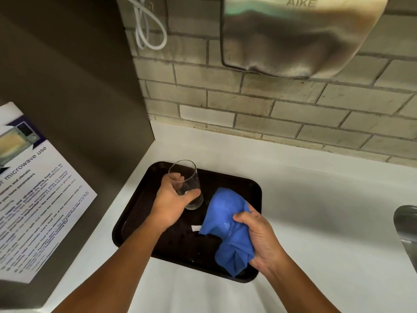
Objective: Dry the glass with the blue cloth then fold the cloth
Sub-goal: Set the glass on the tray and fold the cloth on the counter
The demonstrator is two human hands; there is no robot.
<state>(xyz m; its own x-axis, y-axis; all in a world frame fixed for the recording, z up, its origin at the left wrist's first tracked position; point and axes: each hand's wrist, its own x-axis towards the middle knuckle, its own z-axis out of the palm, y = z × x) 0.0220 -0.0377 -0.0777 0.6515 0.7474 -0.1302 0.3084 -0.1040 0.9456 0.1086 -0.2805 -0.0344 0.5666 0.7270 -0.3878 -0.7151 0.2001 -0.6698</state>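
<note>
A clear drinking glass [186, 177] stands roughly upright over the black tray [133, 213], and my left hand [171, 199] wraps around its lower half. Whether its base rests on the tray or hovers just above it, I cannot tell. To the right, my right hand [259, 238] clutches the bunched blue cloth [228, 220], which hangs crumpled over the tray's right side. The cloth and the glass are apart, with a small gap between them. A small white scrap [195, 228] lies on the tray beside the cloth.
The tray sits on a white counter [316, 199] against a grey brick wall. A steel hand dryer [293, 35] hangs on the wall above, white cables [149, 30] to its left. A dark cabinet panel [79, 98] with a microwave notice [33, 188] stands left. A metal sink edge [406, 222] shows right.
</note>
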